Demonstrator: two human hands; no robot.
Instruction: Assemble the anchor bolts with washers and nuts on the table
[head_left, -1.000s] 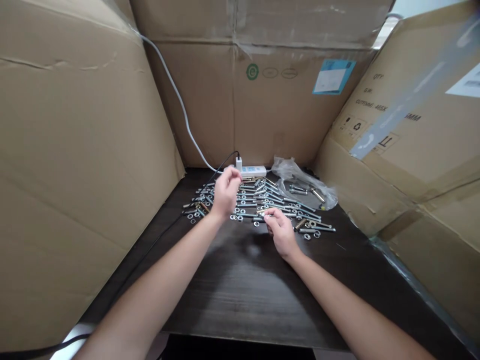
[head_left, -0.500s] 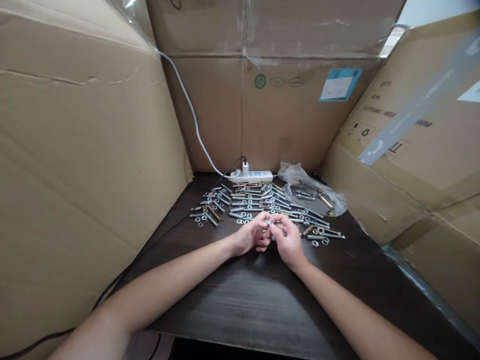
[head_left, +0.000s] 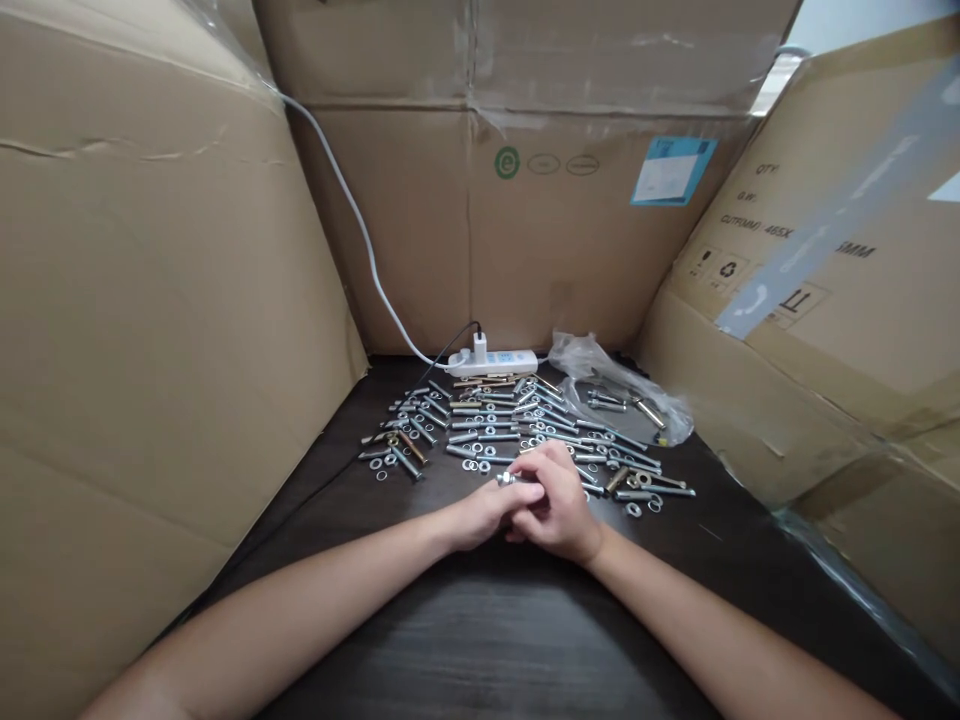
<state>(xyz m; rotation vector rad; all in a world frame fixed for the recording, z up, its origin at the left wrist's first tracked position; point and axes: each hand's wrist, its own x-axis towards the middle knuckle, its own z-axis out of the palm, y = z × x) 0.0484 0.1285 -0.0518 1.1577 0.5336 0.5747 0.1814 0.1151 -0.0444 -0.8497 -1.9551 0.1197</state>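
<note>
My left hand (head_left: 484, 515) is closed on a silver metal bolt (head_left: 506, 479), whose end with a nut-like piece shows above the thumb. My right hand (head_left: 559, 502) is pressed against the left one, its fingers curled over the same bolt from the right. Most of the bolt is hidden by the fingers. Both hands are just above the dark table (head_left: 495, 640). Right behind them lie rows of silver and brass-coloured bolts (head_left: 491, 437), with loose washers and nuts (head_left: 478, 466) among them.
A white power strip (head_left: 495, 362) with a charger and cables stands at the back. Right of it, a clear plastic bag (head_left: 600, 365) holds several bolts. Another cluster of bolts (head_left: 409, 462) lies to the left. Cardboard boxes (head_left: 150, 300) wall in the table on three sides.
My right hand has turned and closed over the left thumb, where the fingertips of both hands met before. The metal piece now shows at the left of the grip. The view has shifted slightly.
</note>
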